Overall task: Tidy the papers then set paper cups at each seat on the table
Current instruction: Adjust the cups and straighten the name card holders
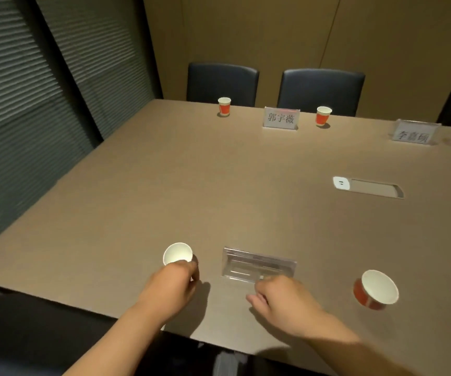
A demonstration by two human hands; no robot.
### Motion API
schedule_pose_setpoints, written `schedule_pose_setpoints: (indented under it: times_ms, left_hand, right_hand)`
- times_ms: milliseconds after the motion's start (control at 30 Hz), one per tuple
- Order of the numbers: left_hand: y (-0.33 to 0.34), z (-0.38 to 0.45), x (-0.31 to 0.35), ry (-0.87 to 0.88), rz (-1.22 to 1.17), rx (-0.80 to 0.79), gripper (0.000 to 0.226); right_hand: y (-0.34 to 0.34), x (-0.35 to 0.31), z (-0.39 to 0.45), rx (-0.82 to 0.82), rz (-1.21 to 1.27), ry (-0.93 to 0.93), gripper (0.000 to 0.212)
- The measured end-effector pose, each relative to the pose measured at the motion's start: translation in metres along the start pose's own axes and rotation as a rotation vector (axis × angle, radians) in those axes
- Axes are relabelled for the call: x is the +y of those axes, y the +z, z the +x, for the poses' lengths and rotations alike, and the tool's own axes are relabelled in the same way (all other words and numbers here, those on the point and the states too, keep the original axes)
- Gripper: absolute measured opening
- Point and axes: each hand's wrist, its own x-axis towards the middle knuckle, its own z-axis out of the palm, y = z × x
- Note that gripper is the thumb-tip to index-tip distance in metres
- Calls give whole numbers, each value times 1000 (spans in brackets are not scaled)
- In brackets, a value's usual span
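Head view: left hand (176,280) grips the upright cup (177,254) just left of the clear stand (258,264); right hand (284,299), loosely curled and holding nothing, hovers before the stand.

Dim warm overhead light; soft shadows beneath hands; slight motion blur; wide-angle bending at edges.
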Motion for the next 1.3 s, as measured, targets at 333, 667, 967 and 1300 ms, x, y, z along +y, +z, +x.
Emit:
schedule_pose_setpoints:
  times_ms: [333,667,967,1300]
  left_hand:
    - [-66,-50,-151,20,30,-146,34]
    - [-71,-28,-209,41,3,-211,13]
    - [-68,-4,-234,9,26,-201,14]
    - [-65,13,-233,-3,13,-173,14]
  right_hand:
    - [30,-145,92,9,-67,74,51]
    - [48,-159,195,-173,-138,84,58]
    - [73,-173,241,-17,-114,193,80]
    - [82,-166,248,-3,-145,192,83]
